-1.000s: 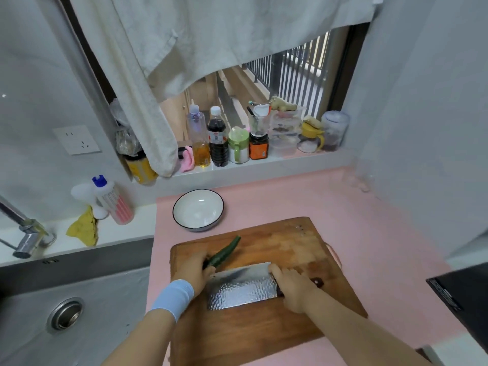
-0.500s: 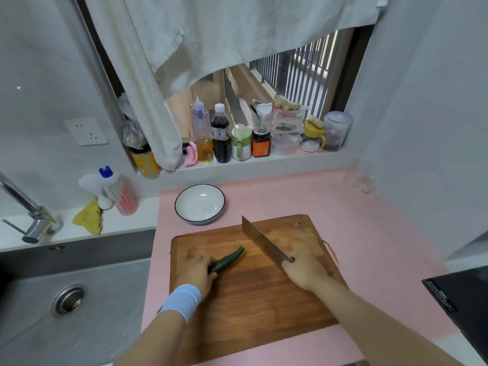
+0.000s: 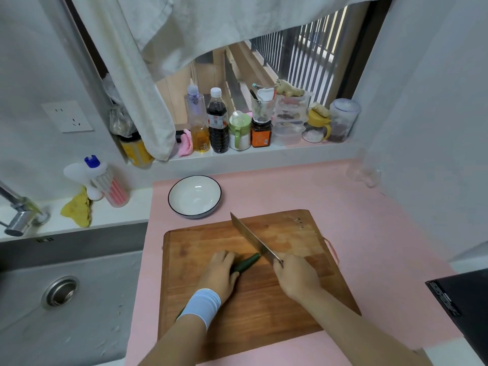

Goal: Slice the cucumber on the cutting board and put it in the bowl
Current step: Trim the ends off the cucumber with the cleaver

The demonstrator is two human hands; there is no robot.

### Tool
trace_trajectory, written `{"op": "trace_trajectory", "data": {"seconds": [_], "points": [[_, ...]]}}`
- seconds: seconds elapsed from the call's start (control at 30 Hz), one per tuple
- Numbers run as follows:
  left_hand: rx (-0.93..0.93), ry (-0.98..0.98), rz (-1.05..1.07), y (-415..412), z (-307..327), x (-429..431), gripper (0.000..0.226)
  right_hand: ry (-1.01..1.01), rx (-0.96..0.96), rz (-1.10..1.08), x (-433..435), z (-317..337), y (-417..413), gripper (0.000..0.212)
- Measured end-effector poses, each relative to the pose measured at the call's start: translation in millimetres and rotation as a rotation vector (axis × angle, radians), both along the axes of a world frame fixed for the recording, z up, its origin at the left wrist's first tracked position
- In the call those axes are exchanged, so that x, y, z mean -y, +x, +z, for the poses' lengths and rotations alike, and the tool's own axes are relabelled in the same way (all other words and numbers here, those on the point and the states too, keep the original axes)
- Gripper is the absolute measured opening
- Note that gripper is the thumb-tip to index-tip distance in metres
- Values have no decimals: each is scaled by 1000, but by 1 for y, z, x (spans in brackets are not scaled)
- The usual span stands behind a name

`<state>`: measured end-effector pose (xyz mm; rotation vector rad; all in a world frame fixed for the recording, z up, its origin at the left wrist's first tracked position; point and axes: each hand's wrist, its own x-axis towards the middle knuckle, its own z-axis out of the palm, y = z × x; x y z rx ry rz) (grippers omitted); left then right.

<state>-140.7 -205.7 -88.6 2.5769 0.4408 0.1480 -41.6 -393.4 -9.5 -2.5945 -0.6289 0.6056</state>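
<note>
The wooden cutting board (image 3: 264,307) lies on the pink counter (image 3: 369,220), and the white bowl (image 3: 194,196) sits just beyond its far-left corner with no slices in it. The knife (image 3: 252,239) stands edge-down, tip toward the board's far edge. I'd say cut 1 is being lined up, and the next move calls for a square press near the cucumber's (image 3: 247,262) free end. The right hand (image 3: 297,280) is wrapped round the handle. The left hand (image 3: 219,273), fingers curled, pins the cucumber at the board's middle.

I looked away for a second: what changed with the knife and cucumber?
The right hand turned the knife from flat to edge-down and brought it up to the far tip of the cucumber. The left hand still holds the cucumber on the board; the bowl stays empty.
</note>
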Motion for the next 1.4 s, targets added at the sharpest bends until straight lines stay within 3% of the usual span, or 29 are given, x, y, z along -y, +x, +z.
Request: {"op": "trace_trajectory", "data": {"seconds": [0.2, 0.33, 0.53, 1.4], "points": [[122, -1, -15, 6, -11, 8, 19, 28, 102, 31, -6, 7, 0, 21], [148, 18, 22, 11, -10, 15, 17, 31, 112, 79, -8, 8, -4, 30], [252, -80, 44, 14, -15, 15, 11, 2, 142, 86, -6, 10, -14, 29], [195, -180, 95, 18, -14, 13, 14, -36, 169, 128, 1, 7, -33, 29]]}}
